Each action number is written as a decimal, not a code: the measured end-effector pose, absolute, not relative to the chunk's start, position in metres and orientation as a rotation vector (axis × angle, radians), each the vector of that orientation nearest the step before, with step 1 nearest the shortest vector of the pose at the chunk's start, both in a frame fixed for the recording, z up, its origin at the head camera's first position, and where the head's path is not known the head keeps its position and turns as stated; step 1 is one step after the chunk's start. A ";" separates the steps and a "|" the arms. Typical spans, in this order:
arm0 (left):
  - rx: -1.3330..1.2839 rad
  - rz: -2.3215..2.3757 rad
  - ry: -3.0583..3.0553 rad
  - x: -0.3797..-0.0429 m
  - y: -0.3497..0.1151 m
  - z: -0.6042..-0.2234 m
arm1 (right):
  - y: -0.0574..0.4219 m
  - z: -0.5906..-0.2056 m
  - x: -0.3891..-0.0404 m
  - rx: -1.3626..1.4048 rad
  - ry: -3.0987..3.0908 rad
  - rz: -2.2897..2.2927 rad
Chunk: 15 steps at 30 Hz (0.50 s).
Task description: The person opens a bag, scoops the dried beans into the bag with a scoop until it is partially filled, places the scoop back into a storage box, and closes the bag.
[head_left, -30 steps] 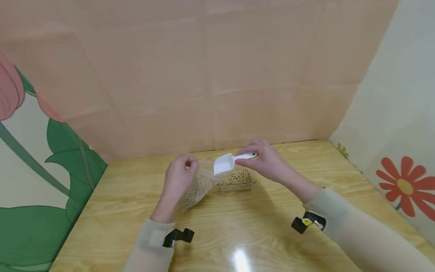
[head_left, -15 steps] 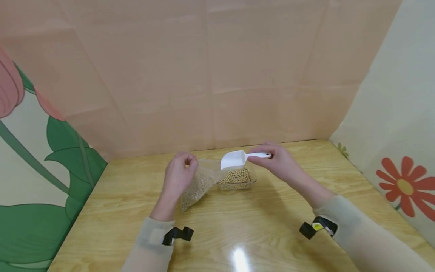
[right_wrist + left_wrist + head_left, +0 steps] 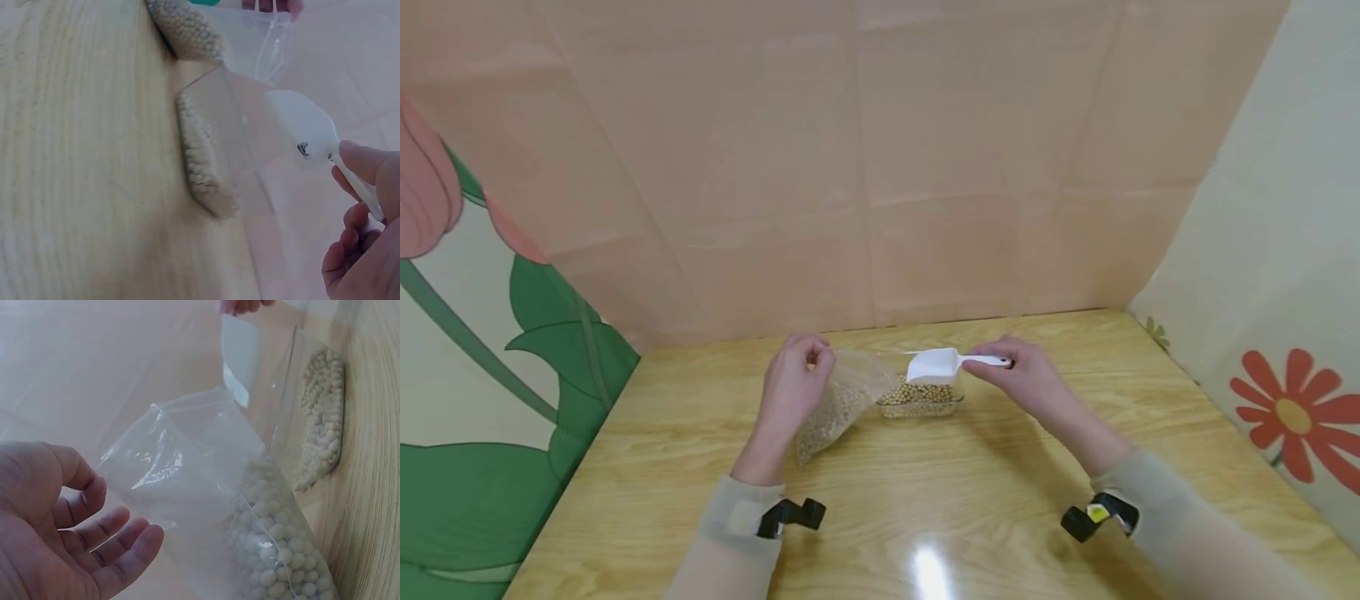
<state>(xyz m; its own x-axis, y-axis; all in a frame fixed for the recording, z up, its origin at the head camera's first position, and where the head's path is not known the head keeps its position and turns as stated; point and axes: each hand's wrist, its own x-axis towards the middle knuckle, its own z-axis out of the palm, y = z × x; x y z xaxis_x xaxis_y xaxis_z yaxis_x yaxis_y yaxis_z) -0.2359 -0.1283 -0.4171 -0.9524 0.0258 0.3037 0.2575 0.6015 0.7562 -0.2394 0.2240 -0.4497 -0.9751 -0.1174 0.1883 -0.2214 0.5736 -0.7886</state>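
Note:
With thumb and forefinger my left hand (image 3: pixel 793 382) pinches the top edge of a clear plastic bag (image 3: pixel 187 450). Pale round soybeans (image 3: pixel 284 550) fill its lower part, and its mouth leans to the right. My right hand (image 3: pixel 1026 375) grips the handle of a white plastic scoop (image 3: pixel 934 365). The scoop's bowl is just above a clear rectangular container (image 3: pixel 921 410) and points left toward the bag. Soybeans (image 3: pixel 199 156) lie in that container; no beans show in the scoop's bowl in the head view.
All of this is on a light wooden table (image 3: pixel 880 508). Behind it rises a pinkish covered wall (image 3: pixel 865 208). Painted panels stand at both sides, with green leaves (image 3: pixel 467 492) on the left and a red flower (image 3: pixel 1292 415) on the right.
My right hand has moved right and then down with the scoop, from beside the bag's mouth to just above the container. The left hand and the bag have hardly moved.

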 end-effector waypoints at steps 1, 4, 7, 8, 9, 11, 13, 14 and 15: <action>-0.228 -1.282 -2.569 -0.236 -0.128 -0.418 | 0.223 -0.453 -0.240 0.288 -2.687 1.369; -0.216 -1.306 -2.560 -0.235 -0.129 -0.420 | 0.221 -0.461 -0.245 0.297 -2.694 1.353; -0.212 -1.324 -2.544 -0.235 -0.130 -0.421 | 0.217 -0.469 -0.249 0.309 -2.699 1.355; -0.210 -1.331 -2.539 -0.235 -0.130 -0.421 | 0.216 -0.471 -0.250 0.316 -2.703 1.361; -0.207 -1.339 -2.535 -0.235 -0.129 -0.421 | 0.215 -0.473 -0.251 0.322 -2.704 1.373; -0.198 -1.353 -2.532 -0.234 -0.129 -0.421 | 0.213 -0.477 -0.252 0.329 -2.707 1.396; -0.184 -1.370 -2.529 -0.233 -0.128 -0.421 | 0.211 -0.481 -0.253 0.329 -2.718 1.422; -0.177 -1.378 -2.526 -0.232 -0.127 -0.420 | 0.210 -0.482 -0.254 0.329 -2.720 1.429; -0.169 -1.387 -2.524 -0.232 -0.127 -0.420 | 0.210 -0.483 -0.254 0.327 -2.724 1.437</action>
